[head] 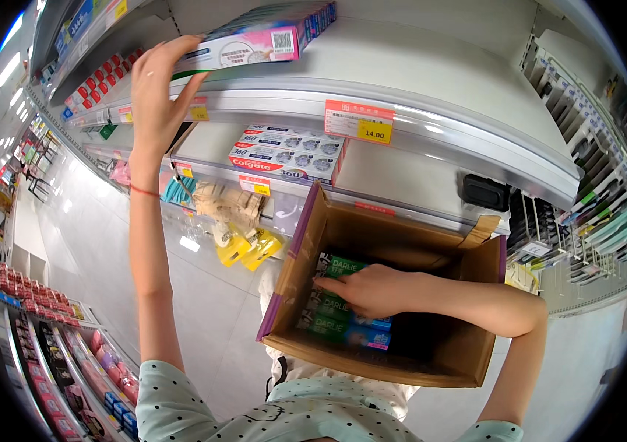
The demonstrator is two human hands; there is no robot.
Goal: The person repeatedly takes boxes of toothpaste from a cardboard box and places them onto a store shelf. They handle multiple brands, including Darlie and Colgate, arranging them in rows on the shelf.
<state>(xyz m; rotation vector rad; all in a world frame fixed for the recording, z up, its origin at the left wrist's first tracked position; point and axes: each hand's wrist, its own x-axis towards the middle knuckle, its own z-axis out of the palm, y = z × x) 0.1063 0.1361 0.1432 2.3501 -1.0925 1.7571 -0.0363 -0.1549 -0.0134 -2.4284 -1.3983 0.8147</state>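
My left hand [161,88] is raised to the upper shelf. Its fingers lie over the top and its thumb under the left end of a white and pink toothpaste box [252,51], at the front of a row of similar boxes. My right hand [377,290] reaches into an open cardboard box [401,226] held against my front. There the index finger stretches over green and blue Darlie toothpaste boxes [330,326] and touches one. The other fingers are curled and partly hidden, so a grip cannot be made out.
Below the upper shelf's price rail [446,124], stacked Colgate boxes [285,157] stand on the lower shelf. A black plastic container [484,191] is to their right. Toothbrush packs [589,149] hang at the right. Yellow packages [250,246] hang under the lower shelf; another display [59,353] borders the aisle.
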